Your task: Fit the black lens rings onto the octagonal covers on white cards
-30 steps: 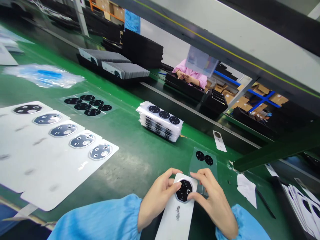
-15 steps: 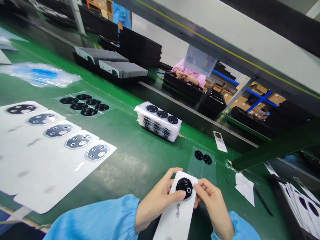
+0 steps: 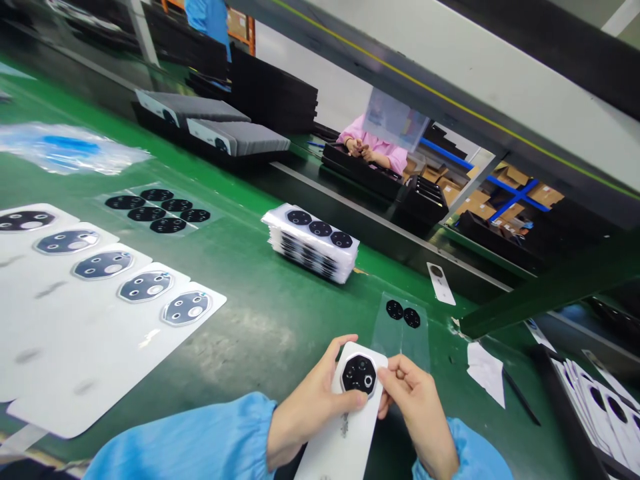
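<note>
A white phone-shaped panel (image 3: 345, 440) with a black camera cover (image 3: 358, 375) near its top end is held tilted above the bench. My left hand (image 3: 315, 403) grips its left edge, with the thumb lying across the front just under the camera cover. At the upper right edge, my right hand (image 3: 413, 397) pinches the panel between thumb and fingers. Just beyond my hands lies a clear sheet (image 3: 400, 340) bearing two black camera covers (image 3: 403, 314). Part of the panel's lower end runs out of view.
White panels (image 3: 125, 347) with dark camera areas lie in a row at left. Behind them is a sheet of black covers (image 3: 167, 225). A stack of cover sheets (image 3: 313, 243) stands mid-bench. At right are torn paper (image 3: 485, 373), a black stick (image 3: 521, 397) and a panel tray (image 3: 565, 413). A person in pink (image 3: 375, 143) sits opposite.
The view has shifted slightly, so most things sit a little further left. My left thumb has slid from the camera cover's lower part to its bottom edge. Both hands still hold the panel.
</note>
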Motion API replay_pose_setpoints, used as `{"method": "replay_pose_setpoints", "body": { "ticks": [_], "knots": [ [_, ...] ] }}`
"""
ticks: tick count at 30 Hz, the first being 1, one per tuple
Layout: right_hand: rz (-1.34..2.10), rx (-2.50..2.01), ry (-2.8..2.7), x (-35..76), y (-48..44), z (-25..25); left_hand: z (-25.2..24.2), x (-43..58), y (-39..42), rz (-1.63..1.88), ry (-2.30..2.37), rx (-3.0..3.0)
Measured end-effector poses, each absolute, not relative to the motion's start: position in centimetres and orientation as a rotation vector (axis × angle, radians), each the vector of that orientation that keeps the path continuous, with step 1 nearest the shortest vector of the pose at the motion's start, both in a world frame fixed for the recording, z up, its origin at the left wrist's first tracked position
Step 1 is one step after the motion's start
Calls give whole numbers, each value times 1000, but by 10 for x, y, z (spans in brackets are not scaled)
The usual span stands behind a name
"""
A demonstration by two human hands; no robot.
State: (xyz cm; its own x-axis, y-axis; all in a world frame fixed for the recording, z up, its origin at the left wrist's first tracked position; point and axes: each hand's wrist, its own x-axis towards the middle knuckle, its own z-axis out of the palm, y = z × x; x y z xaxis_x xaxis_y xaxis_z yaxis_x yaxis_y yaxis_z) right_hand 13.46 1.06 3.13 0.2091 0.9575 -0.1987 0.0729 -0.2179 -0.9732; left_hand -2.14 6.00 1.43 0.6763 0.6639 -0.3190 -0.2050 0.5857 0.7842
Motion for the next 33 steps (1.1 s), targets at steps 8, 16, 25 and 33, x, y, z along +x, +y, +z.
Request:
{"method": "replay_pose_setpoints", "body": {
  "ticks": [8,16,25,33],
  "knots": [
    [1155,-1539,-1025,132,11,32,15,-23,59,548,635,920],
    [1236,-1471,-998,132,13,31,23,-26,59,520,583,892],
    [1260,-1448,-965,136,10,27,24,-30,69,518,498,909],
    [1084,-1520,-959,127,12,26,29,-23,70,584,674,934]
  ]
}}
